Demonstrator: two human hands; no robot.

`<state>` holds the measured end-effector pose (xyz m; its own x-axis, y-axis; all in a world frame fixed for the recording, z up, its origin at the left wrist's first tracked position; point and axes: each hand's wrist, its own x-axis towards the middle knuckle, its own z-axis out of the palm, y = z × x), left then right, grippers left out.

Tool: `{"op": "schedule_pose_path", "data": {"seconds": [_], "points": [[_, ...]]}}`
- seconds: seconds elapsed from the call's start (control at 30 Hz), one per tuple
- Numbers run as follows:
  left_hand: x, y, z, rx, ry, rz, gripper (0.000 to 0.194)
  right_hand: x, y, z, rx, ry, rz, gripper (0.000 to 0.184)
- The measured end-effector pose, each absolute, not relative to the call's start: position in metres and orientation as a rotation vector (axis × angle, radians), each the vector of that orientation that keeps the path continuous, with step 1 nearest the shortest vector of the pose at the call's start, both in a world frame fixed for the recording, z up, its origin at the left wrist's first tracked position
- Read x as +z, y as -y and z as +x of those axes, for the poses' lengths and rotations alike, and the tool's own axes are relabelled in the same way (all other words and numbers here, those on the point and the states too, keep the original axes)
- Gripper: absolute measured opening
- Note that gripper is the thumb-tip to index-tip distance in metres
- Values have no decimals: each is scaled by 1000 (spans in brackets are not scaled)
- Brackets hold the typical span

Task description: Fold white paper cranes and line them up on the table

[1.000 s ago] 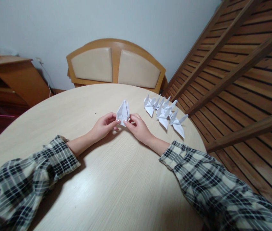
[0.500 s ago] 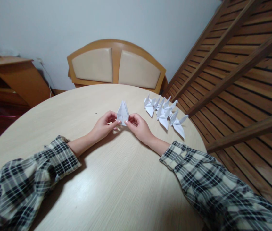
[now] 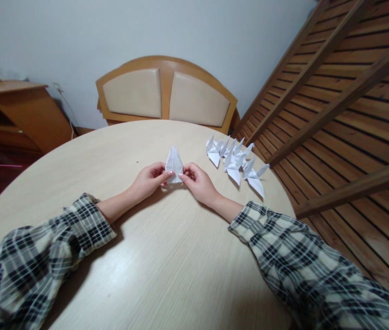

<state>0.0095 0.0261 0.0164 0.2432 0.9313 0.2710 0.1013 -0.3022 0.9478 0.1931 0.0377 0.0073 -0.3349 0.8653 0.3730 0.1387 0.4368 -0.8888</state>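
Note:
A small piece of folded white paper (image 3: 174, 160), pointed at the top, stands between my two hands above the middle of the table. My left hand (image 3: 151, 179) pinches its left side, thumb on the near face and fingers curled behind. On the right side, my right hand (image 3: 198, 182) grips it the same way. Both thumbs lie close together near the paper's lower part. The back of the paper and most of the fingers behind it are hidden. To the right of my right hand sit several white paper cranes (image 3: 233, 172) in a close group.
The round pale wooden table (image 3: 177, 256) carries the cranes near its right edge. Behind it stands a padded wooden headboard (image 3: 165, 91) against the wall. A slatted wooden screen (image 3: 345, 114) rises at the right, and a wooden desk (image 3: 25, 114) is at the left.
The folded paper has tilted slightly and its tip has shifted a little left and down. Both hands still hold it, and the cranes have not moved.

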Motion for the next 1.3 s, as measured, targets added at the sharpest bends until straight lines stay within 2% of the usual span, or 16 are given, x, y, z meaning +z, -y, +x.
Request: {"op": "schedule_pose_path", "data": {"seconds": [0.33, 0.63, 0.97, 1.3], "points": [[22, -23, 9, 1188, -1058, 1647, 30, 11, -33, 193, 1120, 1772, -846, 18], [22, -19, 7, 1032, -1007, 1727, 33, 16, -28, 195, 1266, 1805, -811, 25], [19, -20, 4, 952, -925, 1783, 32, 10, -30, 194, 1332, 1792, -840, 42], [26, -17, 9, 890, -915, 1684, 29, 11, -26, 193, 1266, 1859, -769, 37]]}}
